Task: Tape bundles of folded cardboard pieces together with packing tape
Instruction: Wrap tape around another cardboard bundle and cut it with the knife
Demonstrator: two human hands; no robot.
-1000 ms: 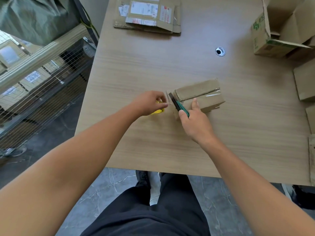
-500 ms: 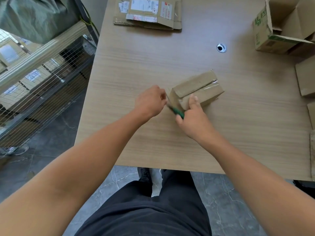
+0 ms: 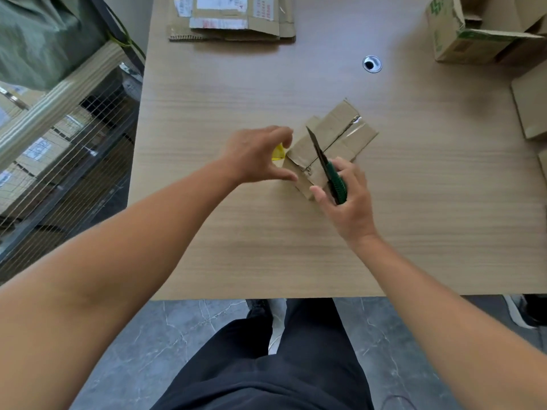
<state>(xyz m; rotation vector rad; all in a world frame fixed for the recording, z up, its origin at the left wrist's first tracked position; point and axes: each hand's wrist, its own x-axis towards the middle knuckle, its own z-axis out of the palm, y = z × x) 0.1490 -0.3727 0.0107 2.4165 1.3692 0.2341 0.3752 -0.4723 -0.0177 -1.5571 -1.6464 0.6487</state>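
Note:
A bundle of folded cardboard pieces [image 3: 337,134] lies mid-table, with clear tape shining along its top seam. My right hand [image 3: 347,199] grips a green-handled utility knife [image 3: 336,183]. The knife's dark blade points up and left across the bundle's near end, and my thumb rests at the bundle's near corner. My left hand [image 3: 254,155] is just left of the bundle, curved round a yellow tape roll [image 3: 278,152] that is mostly hidden beneath it. Its thumb tip reaches the bundle's left corner.
Flattened cardboard with labels [image 3: 233,19] lies at the table's far edge. An open carton [image 3: 461,34] and more cardboard pieces [image 3: 529,105] stand at the right. A cable hole [image 3: 372,63] sits behind the bundle. A wire rack [image 3: 59,143] stands left of the table [image 3: 207,232].
The bundle has turned, its far end swinging away. The knife blade came up from the bundle's left end and now lies over its top. My left hand has drawn slightly left, and the yellow roll shows again.

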